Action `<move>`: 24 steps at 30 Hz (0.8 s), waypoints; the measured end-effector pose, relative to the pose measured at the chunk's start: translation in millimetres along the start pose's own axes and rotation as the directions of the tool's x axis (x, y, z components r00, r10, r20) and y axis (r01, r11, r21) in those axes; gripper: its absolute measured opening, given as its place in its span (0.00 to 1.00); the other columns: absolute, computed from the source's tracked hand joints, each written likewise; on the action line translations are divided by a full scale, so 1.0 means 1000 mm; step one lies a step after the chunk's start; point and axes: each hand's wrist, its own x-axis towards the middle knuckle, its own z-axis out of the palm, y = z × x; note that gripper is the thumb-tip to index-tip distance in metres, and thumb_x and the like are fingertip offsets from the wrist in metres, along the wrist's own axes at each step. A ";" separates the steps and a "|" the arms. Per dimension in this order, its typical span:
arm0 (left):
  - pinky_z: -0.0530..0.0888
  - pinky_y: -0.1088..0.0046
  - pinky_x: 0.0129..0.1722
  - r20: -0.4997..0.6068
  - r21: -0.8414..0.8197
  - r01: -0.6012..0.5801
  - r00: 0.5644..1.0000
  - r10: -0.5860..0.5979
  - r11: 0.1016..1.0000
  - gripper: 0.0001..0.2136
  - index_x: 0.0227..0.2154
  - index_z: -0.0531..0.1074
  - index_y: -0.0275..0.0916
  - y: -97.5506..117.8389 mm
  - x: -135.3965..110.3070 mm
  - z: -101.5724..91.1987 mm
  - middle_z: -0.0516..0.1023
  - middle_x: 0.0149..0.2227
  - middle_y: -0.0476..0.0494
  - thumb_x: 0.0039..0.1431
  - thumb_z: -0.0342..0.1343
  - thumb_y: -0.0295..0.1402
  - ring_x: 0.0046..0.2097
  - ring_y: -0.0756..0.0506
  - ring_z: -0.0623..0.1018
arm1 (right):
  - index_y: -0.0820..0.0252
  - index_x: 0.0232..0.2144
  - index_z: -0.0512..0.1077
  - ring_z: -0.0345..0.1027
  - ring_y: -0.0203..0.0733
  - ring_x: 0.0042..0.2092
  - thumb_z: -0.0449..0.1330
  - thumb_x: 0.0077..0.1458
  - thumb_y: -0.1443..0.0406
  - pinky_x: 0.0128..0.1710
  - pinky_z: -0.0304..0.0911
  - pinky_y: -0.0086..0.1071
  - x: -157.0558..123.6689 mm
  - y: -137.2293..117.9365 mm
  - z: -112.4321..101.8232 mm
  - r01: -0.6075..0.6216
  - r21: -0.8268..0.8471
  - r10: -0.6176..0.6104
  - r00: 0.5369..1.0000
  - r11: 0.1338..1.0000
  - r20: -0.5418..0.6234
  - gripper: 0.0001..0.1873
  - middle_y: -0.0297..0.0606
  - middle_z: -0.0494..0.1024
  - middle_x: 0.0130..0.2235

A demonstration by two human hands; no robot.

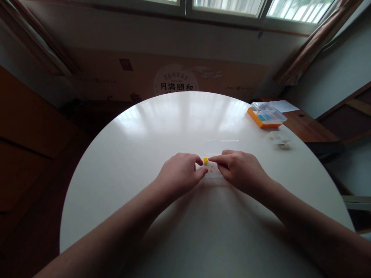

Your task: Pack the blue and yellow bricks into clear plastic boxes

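Note:
A small yellow piece point(205, 160), perhaps a toy brick, stands at the left side of a clear plastic tray or lid point(222, 146) on the table. My left hand point(182, 170) is beside it, thumb and index finger parted, with the fingertips close to the piece. From the other side, the stretched index finger of my right hand point(239, 168) reaches the piece or nearly touches it; its other fingers are partly curled. A few tiny yellow bits point(211, 168) lie in the tray between my hands. Both palms are hidden from view.
On the white round table point(116, 185), an orange-based box with clear compartments point(266, 115) stands at the far right. Nearer is a small clear container point(278, 138) with blurred contents. A wooden desk point(307, 125) with paper on it adjoins the table's right edge.

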 end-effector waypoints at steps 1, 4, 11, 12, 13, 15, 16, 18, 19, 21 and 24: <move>0.65 0.72 0.26 0.002 0.002 0.001 1.000 -0.001 1.000 0.17 0.37 0.79 0.44 0.000 0.000 0.000 0.80 0.35 0.45 0.57 0.51 0.48 0.37 0.42 0.77 | 0.34 0.48 0.73 0.67 0.28 0.33 0.52 0.59 0.63 0.28 0.48 0.23 0.000 0.000 0.000 -0.001 0.003 0.001 1.000 1.000 -0.001 0.19 0.27 0.76 0.37; 0.65 0.72 0.26 0.008 0.007 0.005 1.000 -0.005 1.000 0.16 0.37 0.79 0.44 0.001 0.001 0.000 0.80 0.35 0.45 0.57 0.52 0.48 0.37 0.42 0.77 | 0.35 0.47 0.74 0.68 0.29 0.34 0.52 0.58 0.64 0.28 0.48 0.24 0.000 0.001 0.000 -0.003 0.013 0.003 1.000 1.000 0.011 0.19 0.26 0.77 0.37; 0.65 0.71 0.26 0.006 0.011 0.004 1.000 -0.004 1.000 0.16 0.37 0.79 0.45 0.001 0.001 0.000 0.80 0.36 0.46 0.58 0.51 0.48 0.37 0.42 0.77 | 0.34 0.47 0.74 0.68 0.30 0.34 0.53 0.58 0.63 0.29 0.48 0.24 0.003 0.000 0.003 -0.005 0.026 0.005 1.000 1.000 0.024 0.18 0.26 0.77 0.37; 0.65 0.71 0.26 0.007 0.009 0.005 1.000 -0.005 1.000 0.16 0.37 0.79 0.45 0.001 0.001 0.000 0.80 0.37 0.46 0.57 0.52 0.48 0.38 0.42 0.77 | 0.34 0.47 0.73 0.68 0.30 0.35 0.53 0.58 0.63 0.29 0.48 0.24 0.003 0.000 0.003 -0.006 0.025 0.005 1.000 1.000 0.023 0.18 0.26 0.77 0.37; 0.66 0.71 0.26 0.008 0.008 0.006 1.000 -0.006 1.000 0.16 0.37 0.79 0.45 0.001 0.001 0.000 0.80 0.37 0.46 0.57 0.52 0.48 0.38 0.42 0.77 | 0.33 0.47 0.73 0.68 0.30 0.35 0.53 0.58 0.63 0.29 0.48 0.24 0.003 0.000 0.003 -0.007 0.022 0.007 1.000 1.000 0.022 0.19 0.25 0.77 0.37; 0.66 0.71 0.26 0.009 0.008 0.005 1.000 -0.005 1.000 0.16 0.37 0.79 0.45 0.001 0.001 0.000 0.80 0.37 0.47 0.57 0.52 0.48 0.38 0.42 0.77 | 0.33 0.47 0.73 0.68 0.30 0.35 0.53 0.58 0.63 0.29 0.49 0.24 0.003 0.001 0.002 -0.007 0.018 0.007 1.000 1.000 0.021 0.19 0.25 0.77 0.37; 0.65 0.71 0.26 0.007 0.008 0.004 1.000 -0.004 1.000 0.16 0.37 0.79 0.45 0.001 0.001 0.000 0.80 0.37 0.47 0.57 0.52 0.48 0.38 0.42 0.77 | 0.33 0.46 0.73 0.68 0.30 0.35 0.53 0.58 0.63 0.29 0.49 0.24 0.002 0.001 0.002 -0.007 0.017 0.007 1.000 1.000 0.019 0.19 0.25 0.77 0.37; 0.65 0.71 0.26 0.004 0.009 0.005 1.000 -0.005 1.000 0.16 0.36 0.79 0.45 0.000 0.000 0.001 0.80 0.36 0.47 0.57 0.52 0.48 0.37 0.42 0.77 | 0.34 0.45 0.74 0.68 0.29 0.34 0.53 0.58 0.63 0.29 0.50 0.23 0.001 0.002 0.000 -0.015 0.018 0.015 1.000 1.000 0.008 0.18 0.24 0.77 0.37; 0.65 0.71 0.25 0.002 0.009 0.004 1.000 -0.004 1.000 0.16 0.36 0.79 0.45 -0.001 0.000 0.001 0.80 0.36 0.47 0.57 0.52 0.48 0.37 0.42 0.77 | 0.35 0.44 0.75 0.68 0.29 0.34 0.53 0.58 0.63 0.29 0.51 0.23 0.000 0.003 -0.001 -0.020 0.018 0.020 1.000 1.000 0.000 0.17 0.24 0.77 0.38; 0.64 0.72 0.25 -0.001 0.008 0.004 1.000 -0.004 1.000 0.15 0.36 0.79 0.46 -0.002 0.000 0.001 0.80 0.36 0.47 0.57 0.52 0.48 0.37 0.43 0.77 | 0.37 0.42 0.76 0.68 0.29 0.34 0.53 0.57 0.64 0.30 0.52 0.23 -0.001 0.005 -0.002 -0.022 0.018 0.022 1.000 1.000 -0.013 0.17 0.24 0.77 0.38; 0.64 0.72 0.24 -0.002 0.008 0.004 1.000 -0.004 1.000 0.14 0.35 0.79 0.46 -0.003 0.000 0.001 0.80 0.35 0.48 0.57 0.52 0.47 0.36 0.43 0.76 | 0.38 0.40 0.77 0.68 0.28 0.34 0.54 0.55 0.66 0.31 0.53 0.23 -0.004 0.009 -0.003 0.005 0.040 -0.006 1.000 0.999 0.013 0.17 0.24 0.77 0.38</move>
